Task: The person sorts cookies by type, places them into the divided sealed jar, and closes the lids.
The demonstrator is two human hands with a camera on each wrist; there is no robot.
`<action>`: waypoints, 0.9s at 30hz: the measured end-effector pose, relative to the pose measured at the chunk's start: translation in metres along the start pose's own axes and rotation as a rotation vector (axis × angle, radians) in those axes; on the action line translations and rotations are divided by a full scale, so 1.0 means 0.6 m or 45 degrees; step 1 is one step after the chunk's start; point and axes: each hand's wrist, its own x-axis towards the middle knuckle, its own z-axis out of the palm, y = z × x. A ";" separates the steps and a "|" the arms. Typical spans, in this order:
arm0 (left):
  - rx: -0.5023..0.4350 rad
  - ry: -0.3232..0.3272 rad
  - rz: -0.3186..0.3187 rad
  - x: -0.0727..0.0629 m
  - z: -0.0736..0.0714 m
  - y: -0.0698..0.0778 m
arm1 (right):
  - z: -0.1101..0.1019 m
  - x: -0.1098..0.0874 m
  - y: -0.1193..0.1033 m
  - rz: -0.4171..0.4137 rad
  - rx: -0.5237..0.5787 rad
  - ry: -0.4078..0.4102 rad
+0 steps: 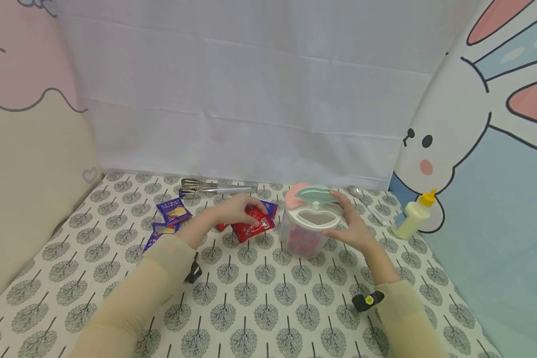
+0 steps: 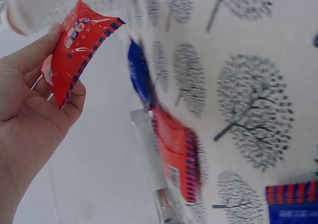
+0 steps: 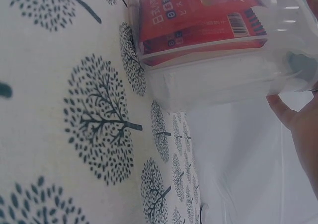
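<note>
My left hand (image 1: 234,210) pinches a red snack packet (image 2: 74,52) between thumb and fingers, raised over the table to the left of the container. A see-through container (image 1: 303,242) stands upright with red packets (image 3: 198,23) inside. Its lid has a pink flap (image 1: 296,195) lying down and a green flap (image 1: 315,194) lifted, with an opening in front of it. My right hand (image 1: 352,226) grips the container's upper right side, thumb at the front and fingers at the lifted flap. Below the left hand lie another red packet (image 2: 176,157) and a blue packet (image 2: 140,75).
Blue packets (image 1: 173,211) lie on the left of the patterned cloth. Behind them, metal-ended tongs (image 1: 219,189) lie near the back curtain. A spoon (image 1: 368,205) lies right of the container, and a bottle with a yellow cap (image 1: 410,219) stands by the right wall.
</note>
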 end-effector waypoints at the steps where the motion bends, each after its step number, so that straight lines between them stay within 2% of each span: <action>1: -0.001 0.011 0.003 -0.002 -0.004 0.006 | 0.000 0.000 0.000 -0.001 -0.001 0.000; 5: -0.043 0.033 0.013 -0.008 -0.022 0.031 | -0.001 -0.001 0.000 -0.006 -0.017 0.004; 11: -0.066 0.106 0.104 -0.017 -0.049 0.071 | -0.003 -0.002 0.005 -0.028 -0.019 0.010; 15: -0.148 0.146 0.142 -0.026 -0.059 0.096 | -0.002 -0.001 0.008 -0.031 -0.012 -0.003; 18: -0.201 0.191 0.207 -0.030 -0.063 0.117 | -0.001 0.000 0.008 -0.037 0.000 0.001; 23: -0.178 0.324 0.330 -0.031 -0.061 0.153 | -0.002 0.002 0.007 -0.064 0.008 0.016; 27: -0.183 0.442 0.423 -0.024 -0.050 0.180 | -0.002 0.002 0.004 -0.051 0.007 0.016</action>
